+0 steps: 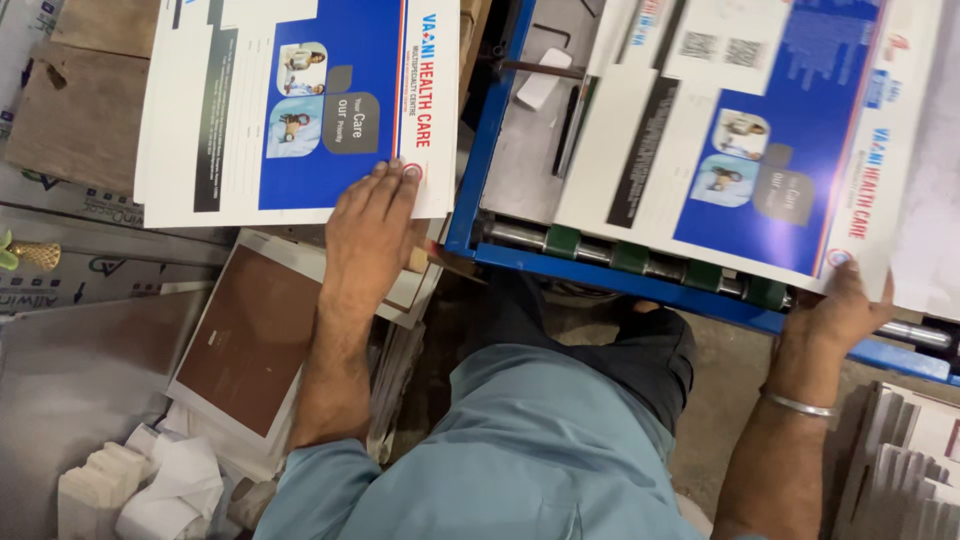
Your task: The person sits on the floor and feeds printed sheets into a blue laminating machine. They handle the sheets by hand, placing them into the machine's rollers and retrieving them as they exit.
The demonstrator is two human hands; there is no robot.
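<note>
Below your head camera, your left hand (pixel 372 225) lies flat, fingers spread, pressing the near edge of a stack of printed sheets (pixel 290 100), blue and white with 2 small photo panels. That stack rests on a wooden board (pixel 80 100) at upper left. Your left hand grips nothing; it only presses down on the top sheet.

Your right hand (pixel 838 305) pinches the near corner of another printed sheet (pixel 760 150) of the same design, thumb on top and fingers underneath. That sheet lies across the blue-framed machine (pixel 490 150), just above its roller with green rings (pixel 640 258). A metal bangle (pixel 797 404) circles your right wrist.

Under your left forearm sits a pile of brown-faced boards (pixel 250 340) with white borders. Crumpled white paper (pixel 170 485) lies at lower left, and at lower right a stack of grey cards (pixel 905 470) stands near your right arm.
</note>
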